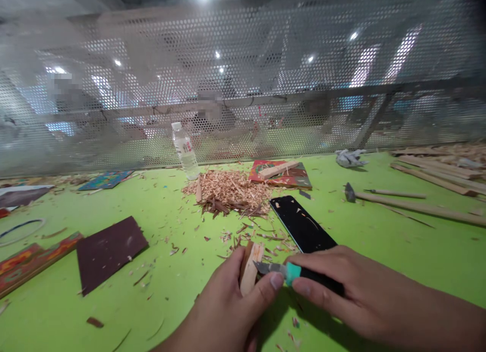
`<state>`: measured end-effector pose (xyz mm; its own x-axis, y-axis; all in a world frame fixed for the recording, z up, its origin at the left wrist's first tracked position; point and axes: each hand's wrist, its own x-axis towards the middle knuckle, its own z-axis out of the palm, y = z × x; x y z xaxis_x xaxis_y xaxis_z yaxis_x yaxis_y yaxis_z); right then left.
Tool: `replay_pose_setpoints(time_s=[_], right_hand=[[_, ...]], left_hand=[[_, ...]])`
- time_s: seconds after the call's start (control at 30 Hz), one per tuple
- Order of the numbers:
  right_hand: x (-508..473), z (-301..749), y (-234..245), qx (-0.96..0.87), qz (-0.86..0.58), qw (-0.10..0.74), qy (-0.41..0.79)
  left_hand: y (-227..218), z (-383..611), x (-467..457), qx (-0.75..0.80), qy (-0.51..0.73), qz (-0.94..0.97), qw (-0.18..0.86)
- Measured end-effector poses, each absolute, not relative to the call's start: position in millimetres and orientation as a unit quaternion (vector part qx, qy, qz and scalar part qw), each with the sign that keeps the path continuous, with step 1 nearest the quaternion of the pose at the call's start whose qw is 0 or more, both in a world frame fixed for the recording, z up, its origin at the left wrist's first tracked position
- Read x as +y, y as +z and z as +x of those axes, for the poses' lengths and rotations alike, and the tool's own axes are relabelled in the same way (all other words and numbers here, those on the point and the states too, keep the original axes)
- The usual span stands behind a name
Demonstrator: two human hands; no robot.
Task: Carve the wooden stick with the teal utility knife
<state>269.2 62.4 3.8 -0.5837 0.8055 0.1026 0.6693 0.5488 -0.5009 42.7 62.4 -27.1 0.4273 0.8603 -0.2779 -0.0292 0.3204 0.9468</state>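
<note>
Fingers of the left hand (pixel 230 301) grip a small brown-and-pale wooden block (pixel 249 277), long axis toward one o'clock. At its three o'clock, the right hand (pixel 349 283) grasps a black-and-teal utility knife (pixel 293 274), steel blade (pixel 266 267) toward nine. Beyond, at twelve, heaped tan wood shavings (pixel 235 190).

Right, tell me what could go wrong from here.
The blade of the utility knife is at the wooden piece, close to the left hand; a slip might cut its fingers.

The smartphone lies near the right hand and might get bumped. Bits of wood shavings are on it too, so wiping them off might scratch the screen.
</note>
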Motion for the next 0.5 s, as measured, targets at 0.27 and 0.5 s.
replay_pose_setpoints(time_s=[0.27,0.5], right_hand=[[60.0,265.7,10.3,-0.842,-0.452,0.133,0.263],[55.7,263.7,3.9,-0.842,-0.474,0.121,0.225]], left_hand=[[-31.2,40.4,64.4,0.417,0.302,0.499,0.697],[-33.5,42.1,64.5,0.413,0.288,0.49,0.712]])
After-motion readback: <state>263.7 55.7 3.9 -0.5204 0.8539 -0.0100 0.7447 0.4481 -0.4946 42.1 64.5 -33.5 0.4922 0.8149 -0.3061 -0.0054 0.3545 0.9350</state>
